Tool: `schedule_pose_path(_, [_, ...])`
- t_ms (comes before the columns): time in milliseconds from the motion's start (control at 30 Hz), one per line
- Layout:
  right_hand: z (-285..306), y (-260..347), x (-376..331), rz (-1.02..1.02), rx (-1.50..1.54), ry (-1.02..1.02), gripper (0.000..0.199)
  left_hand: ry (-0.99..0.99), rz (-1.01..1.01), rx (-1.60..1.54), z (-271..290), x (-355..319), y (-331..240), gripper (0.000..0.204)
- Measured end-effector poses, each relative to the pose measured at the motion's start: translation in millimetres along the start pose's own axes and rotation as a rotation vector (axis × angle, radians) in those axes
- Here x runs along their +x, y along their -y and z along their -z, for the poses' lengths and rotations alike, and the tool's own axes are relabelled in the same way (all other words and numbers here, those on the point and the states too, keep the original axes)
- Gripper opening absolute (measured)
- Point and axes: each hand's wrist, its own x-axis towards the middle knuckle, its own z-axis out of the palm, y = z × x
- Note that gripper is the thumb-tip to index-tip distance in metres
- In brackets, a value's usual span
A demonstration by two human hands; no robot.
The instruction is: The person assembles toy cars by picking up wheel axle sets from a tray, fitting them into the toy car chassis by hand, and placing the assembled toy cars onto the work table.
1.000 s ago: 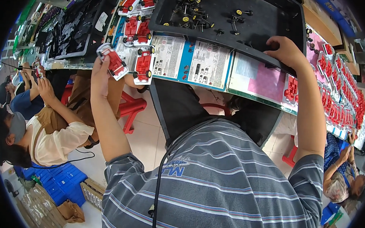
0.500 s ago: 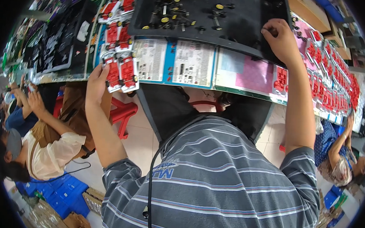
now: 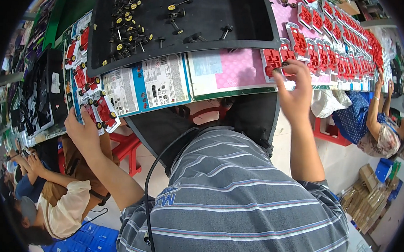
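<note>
At the table's front left edge, my left hand [image 3: 84, 129] has its fingers closed on the outer side of a red-and-white toy car chassis [image 3: 95, 118]. A second wheeled chassis [image 3: 106, 109] lies against it, and both stick out over the edge. My right hand [image 3: 297, 92] is at the front right, thumb and fingers curled around a small axle with dark wheels [image 3: 285, 64], partly hidden by the fingertips. Just beyond those fingertips lies a red-and-white chassis [image 3: 270, 58] on the pink sheet. More wheeled chassis [image 3: 81, 78] form a double row beyond my left hand.
A black tray [image 3: 257, 37] with loose yellow-hubbed wheel axles [image 3: 125, 28] spans the middle. Many red-and-white chassis [image 3: 320, 54] stand in rows to the right. Printed sheets [image 3: 161, 83] lie along the front edge. People sit on both sides, beside a red stool [image 3: 127, 149] at left.
My right hand has come from over the tray's right end down to the chassis on the pink sheet. The view has shifted; my left hand stays by the left chassis.
</note>
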Motion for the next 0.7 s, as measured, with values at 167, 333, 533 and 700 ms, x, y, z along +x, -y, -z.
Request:
schedule_pose_path(167, [-32,-3,-23,-0.007,-0.258,-0.166,0.035,0.159,-0.186,-0.663,-8,-43,-156,0.027])
schedule_pose_path(333, [-35,1,-30,0.013,-0.299,-0.138,0.036,0.832,-0.107,-1.230,-48,-95,-247,0.032])
schedule_pose_path(533, [-23,-2,-37,-0.086,-0.225,-0.076,0.034,1.176,0.168,-1.617,-71,-87,-312,0.048])
schedule_pose_path(700, [-6,-8,-60,-0.120,-0.099,-0.007,0.034,1.215,0.064,-1.634,-75,-92,-359,0.034])
